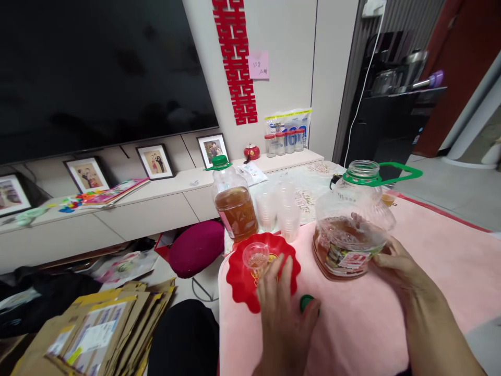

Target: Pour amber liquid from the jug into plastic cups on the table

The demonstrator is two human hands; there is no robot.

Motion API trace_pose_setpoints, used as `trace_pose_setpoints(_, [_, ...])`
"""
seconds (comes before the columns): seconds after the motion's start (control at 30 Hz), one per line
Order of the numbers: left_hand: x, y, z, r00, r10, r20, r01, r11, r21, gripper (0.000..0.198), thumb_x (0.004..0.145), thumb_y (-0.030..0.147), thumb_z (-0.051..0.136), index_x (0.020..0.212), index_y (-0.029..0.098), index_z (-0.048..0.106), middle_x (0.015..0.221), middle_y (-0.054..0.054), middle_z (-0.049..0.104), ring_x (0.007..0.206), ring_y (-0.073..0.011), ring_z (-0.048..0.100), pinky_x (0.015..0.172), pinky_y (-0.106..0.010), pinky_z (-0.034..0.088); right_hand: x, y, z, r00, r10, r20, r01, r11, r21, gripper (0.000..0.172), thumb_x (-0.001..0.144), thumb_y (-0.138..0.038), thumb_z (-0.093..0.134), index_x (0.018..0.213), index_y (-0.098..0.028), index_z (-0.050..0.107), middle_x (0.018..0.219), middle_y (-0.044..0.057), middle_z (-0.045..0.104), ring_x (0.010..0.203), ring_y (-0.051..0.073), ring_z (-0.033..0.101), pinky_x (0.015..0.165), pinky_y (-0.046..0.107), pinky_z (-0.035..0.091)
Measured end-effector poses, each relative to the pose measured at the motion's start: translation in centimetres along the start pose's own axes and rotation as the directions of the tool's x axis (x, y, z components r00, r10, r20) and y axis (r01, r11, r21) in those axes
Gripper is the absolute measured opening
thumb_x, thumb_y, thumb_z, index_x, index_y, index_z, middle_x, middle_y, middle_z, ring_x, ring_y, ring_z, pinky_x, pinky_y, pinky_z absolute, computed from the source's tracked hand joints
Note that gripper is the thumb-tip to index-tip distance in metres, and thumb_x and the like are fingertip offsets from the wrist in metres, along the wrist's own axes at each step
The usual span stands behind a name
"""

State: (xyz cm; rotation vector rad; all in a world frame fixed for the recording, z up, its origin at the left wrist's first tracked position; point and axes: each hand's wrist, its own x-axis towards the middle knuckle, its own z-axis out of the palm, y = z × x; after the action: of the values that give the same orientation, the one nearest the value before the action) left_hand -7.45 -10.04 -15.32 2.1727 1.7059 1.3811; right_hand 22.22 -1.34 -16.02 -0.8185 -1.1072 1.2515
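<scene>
My right hand (395, 266) is wrapped round the side of a large clear plastic jug (348, 230) with a green handle ring and an open mouth; it holds brown liquid and stands slightly tilted on the pink tablecloth (430, 271). My left hand (284, 308) lies fingers out on a red scalloped plate (242, 282), its fingertips beside a small clear plastic cup (255, 256) with a little brown liquid. A green cap (306, 301) lies on the cloth next to that hand. A second jug (234, 201) with its green cap on stands behind the plate.
Stacks of clear cups (279, 206) stand between the two jugs. A low white cabinet (156, 203) with framed photos runs under a large dark screen (97, 68). Flattened cardboard boxes (94, 329) and a magenta cushion (195, 247) lie on the floor at left.
</scene>
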Motion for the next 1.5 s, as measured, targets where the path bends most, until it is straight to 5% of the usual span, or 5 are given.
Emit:
trace_pose_setpoints(0.3, [-1.7,-5.0,-2.5,0.997,-0.077,-0.009,0.075,0.926,0.370,0.091,0.081,0.041,0.081,0.157,0.033,0.032,0.157,-0.015,0.048,0.141,-0.0383,0.048,0.107,-0.061,0.047,-0.2,-0.2,0.5,0.998,0.062,-0.004,-0.062,0.997,0.055,0.093,0.061,-0.041,0.093,0.148,-0.035,0.061,0.151,0.004,0.063,0.147,0.043,0.050,0.120,0.058,0.043])
trace_pose_setpoints(0.7, [-0.6,-6.3,-3.4,0.960,-0.237,0.152,0.237,0.971,0.017,0.090,0.087,0.036,0.074,0.160,0.040,0.022,0.164,-0.011,0.034,0.155,-0.0350,0.039,0.111,-0.058,0.058,-0.5,-0.7,0.9,0.998,0.058,0.010,-0.059,0.997,0.050,0.086,0.067,-0.043,0.093,0.147,-0.032,0.063,0.152,0.012,0.062,0.145,0.043,0.051,0.111,0.048,0.049])
trace_pose_setpoints(1.07, [2.3,-7.0,-5.0,0.953,-0.231,0.197,0.238,0.971,-0.012,0.097,0.088,0.058,0.069,0.163,0.022,0.018,0.167,-0.017,0.030,0.160,-0.0317,0.029,0.134,-0.061,0.029,-0.2,-1.1,0.5,0.999,-0.026,0.025,0.028,0.997,-0.076,0.087,0.068,-0.061,0.090,0.146,-0.032,0.063,0.154,0.013,0.060,0.137,0.040,0.060,0.110,0.051,0.051])
trace_pose_setpoints(1.23, [5.0,-6.4,-4.0,0.893,-0.409,0.187,0.431,0.898,-0.095,0.106,0.078,0.043,0.073,0.164,0.011,0.019,0.165,-0.023,0.034,0.157,-0.0384,0.035,0.132,-0.061,0.032,0.2,-2.3,1.8,0.982,-0.109,-0.154,0.111,0.994,0.005,0.085,0.072,-0.066,0.084,0.146,-0.028,0.063,0.152,0.017,0.060,0.132,0.039,0.063,0.103,0.051,0.054])
trace_pose_setpoints(1.5, [7.1,-5.6,-2.7,0.832,-0.509,0.220,0.551,0.804,-0.222,0.118,0.069,0.031,0.076,0.166,0.013,0.011,0.161,-0.022,0.047,0.151,-0.0342,0.048,0.130,-0.055,0.036,0.4,-4.2,0.9,0.798,-0.296,-0.525,0.374,0.926,0.045,0.047,0.074,-0.046,0.084,0.116,-0.025,0.082,0.130,0.019,0.070,0.130,0.038,0.063,0.112,0.055,0.044])
